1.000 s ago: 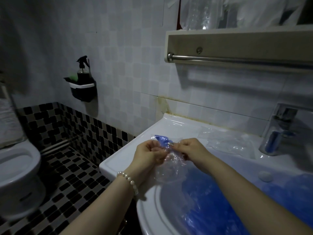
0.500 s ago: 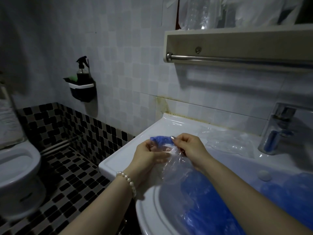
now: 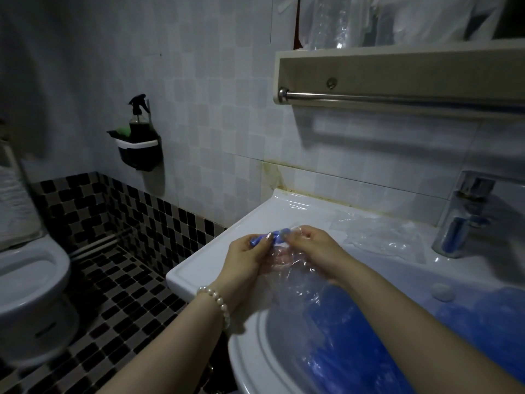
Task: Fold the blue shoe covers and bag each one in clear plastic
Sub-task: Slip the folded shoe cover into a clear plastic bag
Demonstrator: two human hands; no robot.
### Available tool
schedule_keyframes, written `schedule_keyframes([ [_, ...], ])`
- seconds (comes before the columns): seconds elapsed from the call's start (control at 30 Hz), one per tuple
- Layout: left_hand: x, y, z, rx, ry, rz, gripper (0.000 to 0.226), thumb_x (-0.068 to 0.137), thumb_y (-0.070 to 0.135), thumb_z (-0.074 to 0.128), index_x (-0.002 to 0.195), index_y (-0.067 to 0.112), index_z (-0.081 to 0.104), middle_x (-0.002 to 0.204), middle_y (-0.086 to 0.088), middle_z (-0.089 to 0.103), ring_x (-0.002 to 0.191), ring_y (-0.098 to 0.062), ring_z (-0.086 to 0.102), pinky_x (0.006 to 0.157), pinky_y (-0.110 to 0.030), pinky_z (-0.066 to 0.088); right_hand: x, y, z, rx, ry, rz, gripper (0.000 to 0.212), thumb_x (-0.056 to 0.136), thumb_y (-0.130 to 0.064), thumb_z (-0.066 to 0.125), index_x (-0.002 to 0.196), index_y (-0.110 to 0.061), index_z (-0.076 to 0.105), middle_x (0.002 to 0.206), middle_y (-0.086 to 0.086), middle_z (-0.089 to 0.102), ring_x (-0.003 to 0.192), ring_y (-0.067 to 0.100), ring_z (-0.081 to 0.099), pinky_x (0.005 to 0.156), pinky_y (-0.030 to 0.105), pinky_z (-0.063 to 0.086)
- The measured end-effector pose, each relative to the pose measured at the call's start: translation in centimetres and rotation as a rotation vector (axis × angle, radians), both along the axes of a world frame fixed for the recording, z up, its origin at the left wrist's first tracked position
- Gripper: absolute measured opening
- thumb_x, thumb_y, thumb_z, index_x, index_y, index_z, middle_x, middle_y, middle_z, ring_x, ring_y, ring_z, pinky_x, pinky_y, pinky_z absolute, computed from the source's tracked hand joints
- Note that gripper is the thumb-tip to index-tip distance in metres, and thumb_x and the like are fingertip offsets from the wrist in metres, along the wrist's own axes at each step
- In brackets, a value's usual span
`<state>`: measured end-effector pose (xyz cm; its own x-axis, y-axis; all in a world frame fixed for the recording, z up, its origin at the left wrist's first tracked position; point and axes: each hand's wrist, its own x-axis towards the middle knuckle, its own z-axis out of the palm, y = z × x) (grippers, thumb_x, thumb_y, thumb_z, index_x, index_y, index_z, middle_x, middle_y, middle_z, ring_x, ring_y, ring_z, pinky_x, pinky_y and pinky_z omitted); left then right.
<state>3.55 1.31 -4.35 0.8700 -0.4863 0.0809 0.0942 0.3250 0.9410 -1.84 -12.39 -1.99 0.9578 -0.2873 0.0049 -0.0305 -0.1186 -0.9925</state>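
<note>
My left hand (image 3: 247, 255) pinches a small folded blue shoe cover (image 3: 268, 236) above the left corner of the white sink (image 3: 199, 268). My right hand (image 3: 315, 248) grips the mouth of a clear plastic bag (image 3: 287, 268) that hangs down between both hands. The blue cover sits at the bag's opening, partly hidden by my fingers. More blue shoe covers (image 3: 355, 342) lie piled in the basin under a sheet of clear plastic.
Loose clear bags (image 3: 377, 231) lie on the sink ledge by the chrome tap (image 3: 460, 220). A shelf with a towel bar (image 3: 397, 96) hangs above. A toilet (image 3: 31, 274) stands at left, a wall caddy with a spray bottle (image 3: 139, 140) beyond it.
The blue cover has shifted between my hands toward the bag's mouth. The bag has opened out and hangs longer than before.
</note>
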Motion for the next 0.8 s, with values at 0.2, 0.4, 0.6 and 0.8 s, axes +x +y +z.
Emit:
schedule_keyframes([
  [0.2, 0.5, -0.1, 0.0, -0.105, 0.133, 0.089, 0.030, 0.099, 0.017, 0.047, 0.107, -0.006, 0.064, 0.083, -0.014, 0.068, 0.070, -0.019, 0.062, 0.074, -0.031, 0.053, -1.6, -1.7, 0.6, -0.199, 0.359, 0.338, 0.018, 0.092, -0.019, 0.058, 0.087, -0.004, 0.067, 0.076, 0.013, 0.072, 0.064, 0.025, 0.070, 0.056, 0.025, 0.052],
  [0.4, 0.8, -0.1, 0.1, -0.226, 0.236, 0.145, 0.024, 0.098, 0.017, 0.048, 0.097, -0.002, 0.063, 0.087, -0.011, 0.072, 0.074, -0.020, 0.069, 0.082, -0.035, 0.054, -2.4, -2.7, 1.6, -0.294, 0.477, 0.573, 0.022, 0.091, -0.027, 0.056, 0.082, -0.017, 0.074, 0.092, 0.011, 0.073, 0.075, 0.024, 0.071, 0.060, 0.025, 0.054],
  [0.6, 0.9, 0.0, 0.2, -0.212, 0.213, 0.145, 0.027, 0.100, 0.013, 0.043, 0.094, 0.001, 0.066, 0.087, -0.009, 0.071, 0.070, -0.017, 0.070, 0.071, -0.029, 0.057, -3.1, -4.6, 2.7, -0.301, 0.345, 0.391, 0.027, 0.094, -0.025, 0.052, 0.094, -0.006, 0.071, 0.094, 0.013, 0.073, 0.080, 0.027, 0.071, 0.063, 0.026, 0.056],
  [0.8, 1.0, 0.1, 0.4, -0.222, 0.292, 0.211, 0.027, 0.099, 0.016, 0.046, 0.096, -0.006, 0.062, 0.074, -0.015, 0.071, 0.065, -0.020, 0.070, 0.069, -0.033, 0.059, -3.0, -4.0, 3.3, -0.449, 0.376, 0.480, 0.014, 0.088, -0.007, 0.061, 0.082, -0.009, 0.073, 0.083, 0.012, 0.073, 0.080, 0.026, 0.071, 0.068, 0.028, 0.057],
])
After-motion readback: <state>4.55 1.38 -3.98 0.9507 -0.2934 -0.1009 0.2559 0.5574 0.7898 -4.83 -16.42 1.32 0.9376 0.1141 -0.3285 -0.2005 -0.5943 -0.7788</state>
